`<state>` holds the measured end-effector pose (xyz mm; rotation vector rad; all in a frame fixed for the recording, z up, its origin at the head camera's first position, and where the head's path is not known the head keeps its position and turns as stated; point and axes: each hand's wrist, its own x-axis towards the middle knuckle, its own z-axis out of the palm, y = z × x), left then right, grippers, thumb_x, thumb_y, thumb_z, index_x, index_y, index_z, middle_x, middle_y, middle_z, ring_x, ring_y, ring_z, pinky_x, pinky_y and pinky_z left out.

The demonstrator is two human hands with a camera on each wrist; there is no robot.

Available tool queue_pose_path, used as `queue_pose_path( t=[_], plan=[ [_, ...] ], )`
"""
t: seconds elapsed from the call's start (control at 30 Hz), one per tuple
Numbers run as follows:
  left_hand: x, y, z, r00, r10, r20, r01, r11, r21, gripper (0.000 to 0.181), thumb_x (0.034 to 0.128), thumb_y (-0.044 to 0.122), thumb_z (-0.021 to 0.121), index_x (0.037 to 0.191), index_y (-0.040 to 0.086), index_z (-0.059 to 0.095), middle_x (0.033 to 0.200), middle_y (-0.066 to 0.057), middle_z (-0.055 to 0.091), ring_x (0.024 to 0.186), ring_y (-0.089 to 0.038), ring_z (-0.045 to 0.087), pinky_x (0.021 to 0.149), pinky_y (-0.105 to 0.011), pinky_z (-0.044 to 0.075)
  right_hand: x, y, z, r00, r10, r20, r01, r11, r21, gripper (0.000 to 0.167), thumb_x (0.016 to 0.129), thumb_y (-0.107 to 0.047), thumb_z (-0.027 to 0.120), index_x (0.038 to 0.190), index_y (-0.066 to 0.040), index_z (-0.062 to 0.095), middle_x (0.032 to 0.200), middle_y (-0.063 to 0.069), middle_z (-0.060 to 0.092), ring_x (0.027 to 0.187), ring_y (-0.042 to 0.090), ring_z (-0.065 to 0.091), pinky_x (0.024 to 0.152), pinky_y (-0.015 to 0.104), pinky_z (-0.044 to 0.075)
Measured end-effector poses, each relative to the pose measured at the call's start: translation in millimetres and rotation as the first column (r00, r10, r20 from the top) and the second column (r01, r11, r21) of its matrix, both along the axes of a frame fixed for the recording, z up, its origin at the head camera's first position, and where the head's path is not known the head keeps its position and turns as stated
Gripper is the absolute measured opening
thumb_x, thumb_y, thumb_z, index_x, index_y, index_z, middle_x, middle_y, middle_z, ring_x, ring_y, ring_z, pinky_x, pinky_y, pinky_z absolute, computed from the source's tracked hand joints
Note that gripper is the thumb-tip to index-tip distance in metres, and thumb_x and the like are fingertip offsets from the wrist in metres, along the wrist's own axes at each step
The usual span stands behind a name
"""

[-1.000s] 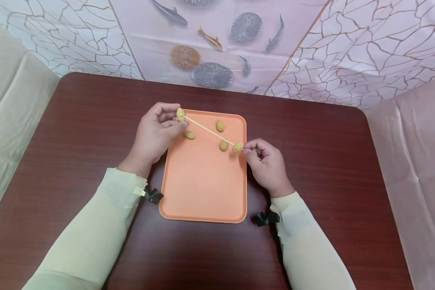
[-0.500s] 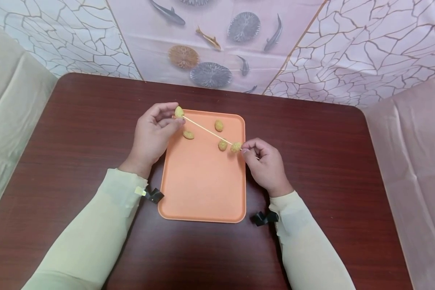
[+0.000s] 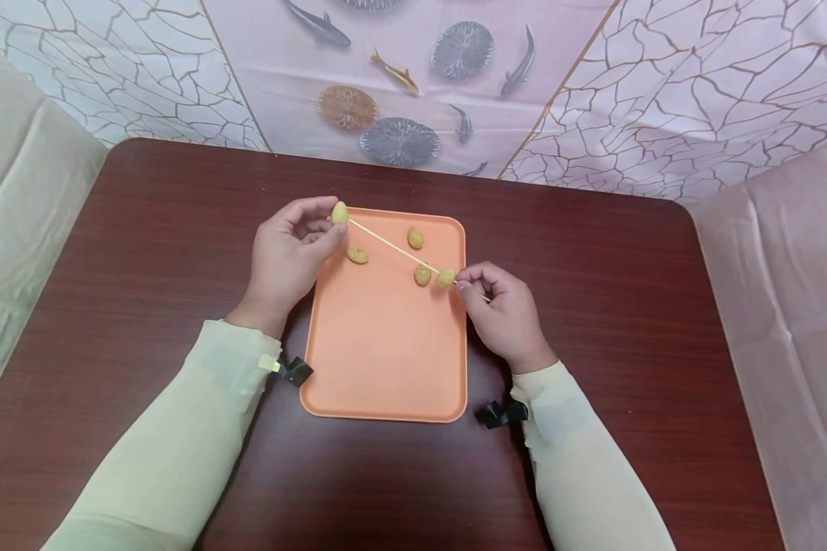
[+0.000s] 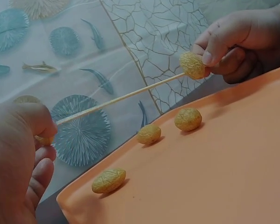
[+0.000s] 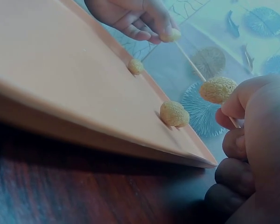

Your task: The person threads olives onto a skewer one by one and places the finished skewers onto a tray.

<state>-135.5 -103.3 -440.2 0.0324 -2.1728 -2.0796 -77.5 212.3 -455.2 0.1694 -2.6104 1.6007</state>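
My left hand (image 3: 286,256) pinches a small wrinkled yellow oval fruit (image 3: 340,213) between thumb and fingertips, above the tray's far left corner. A thin wooden skewer (image 3: 393,246) slants from that fruit down to my right hand (image 3: 506,314). Whether its tip has pierced the held fruit I cannot tell. Thumb and forefinger of the right hand pinch the skewer near its other end, just behind a second fruit (image 3: 445,278) threaded on it. In the right wrist view this threaded fruit (image 5: 218,89) sits close to the fingertips. The left hand's fruit is mostly hidden in the left wrist view.
An orange rectangular tray (image 3: 386,360) lies on the dark wooden table (image 3: 613,306). On its far half rest a left fruit (image 3: 357,255), a rear fruit (image 3: 415,238) and a right fruit (image 3: 423,275). A patterned cloth (image 3: 448,99) hangs behind the table.
The right hand, with the skewer and its threaded fruit, has shifted slightly left. The left hand keeps its pinch on the fruit with barely any movement. The tray's fruits stay put.
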Motion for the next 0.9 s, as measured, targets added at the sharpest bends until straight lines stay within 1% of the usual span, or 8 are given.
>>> queue_pose_path(
  t=[0.07,0.2,0.33,0.5,0.63,0.77,0.9],
  plan=[
    [0.4,0.6,-0.1,1.000,0.008,0.001,-0.008,1.000,-0.018,0.040,0.0955,0.009,0.091,0.134,0.009,0.081,0.115,0.000,0.077,0.100,-0.014,0.074,0.085,-0.015,0.063,0.1,0.1,0.0,1.000,0.008,-0.001,-0.008,1.000,0.002,0.009,0.107,-0.015,0.073,0.104,-0.010,0.081,0.067,0.001,0.052,0.057,0.011,0.046,0.053,0.021,0.038],
    [-0.1,1.6,-1.3,1.000,0.030,-0.006,-0.031,0.996,-0.080,0.038,0.0960,0.010,0.090,0.133,0.010,0.082,0.121,-0.003,0.074,0.100,-0.012,0.074,0.089,-0.015,0.064,0.2,0.0,-0.8,1.000,0.020,-0.012,-0.019,1.000,0.010,0.009,0.107,-0.014,0.074,0.104,-0.011,0.081,0.067,0.002,0.050,0.058,0.011,0.045,0.054,0.021,0.037],
    [-0.9,1.7,-1.7,0.999,0.053,0.002,-0.052,0.988,-0.142,0.036,0.0957,0.013,0.089,0.131,0.012,0.083,0.119,-0.005,0.073,0.097,-0.010,0.074,0.087,-0.013,0.064,0.4,-0.2,-2.4,0.999,0.030,-0.033,-0.029,0.999,0.030,0.008,0.107,-0.013,0.074,0.105,-0.011,0.081,0.067,0.000,0.048,0.058,0.011,0.043,0.054,0.020,0.035],
    [-0.6,1.4,-1.4,0.998,0.054,0.025,-0.049,0.985,-0.163,0.036,0.0953,0.015,0.090,0.130,0.011,0.083,0.118,-0.006,0.074,0.096,-0.010,0.074,0.086,-0.014,0.064,1.1,-0.4,-3.2,0.998,0.044,-0.050,-0.041,0.997,0.061,0.006,0.106,-0.014,0.074,0.106,-0.012,0.081,0.067,-0.002,0.045,0.057,0.010,0.041,0.054,0.021,0.034],
    [-0.6,1.4,-2.1,0.998,0.052,0.027,-0.046,0.981,-0.191,0.035,0.0958,0.015,0.090,0.130,0.011,0.083,0.115,-0.007,0.075,0.095,-0.009,0.074,0.086,-0.014,0.064,1.5,0.1,-3.7,0.997,0.051,-0.060,-0.045,0.995,0.090,0.006,0.106,-0.015,0.075,0.107,-0.012,0.080,0.067,-0.004,0.045,0.058,0.011,0.042,0.054,0.021,0.034],
    [0.0,0.9,-2.8,0.999,0.049,-0.004,-0.048,0.966,-0.255,0.034,0.0963,0.013,0.088,0.130,0.012,0.084,0.115,-0.006,0.076,0.097,-0.009,0.075,0.086,-0.014,0.064,2.0,0.3,-3.3,0.997,0.054,-0.059,-0.047,0.993,0.107,0.006,0.107,-0.016,0.075,0.108,-0.013,0.080,0.067,-0.003,0.045,0.058,0.011,0.042,0.055,0.020,0.034],
    [1.3,-0.1,-3.2,0.998,0.041,-0.052,-0.056,0.938,-0.341,0.033,0.0961,0.014,0.088,0.129,0.011,0.085,0.111,-0.006,0.076,0.098,-0.011,0.076,0.086,-0.013,0.064,2.3,-0.2,-2.2,0.997,0.053,-0.052,-0.047,0.992,0.113,0.007,0.107,-0.017,0.075,0.108,-0.013,0.080,0.067,-0.003,0.045,0.059,0.011,0.043,0.055,0.020,0.034]
  ],
)
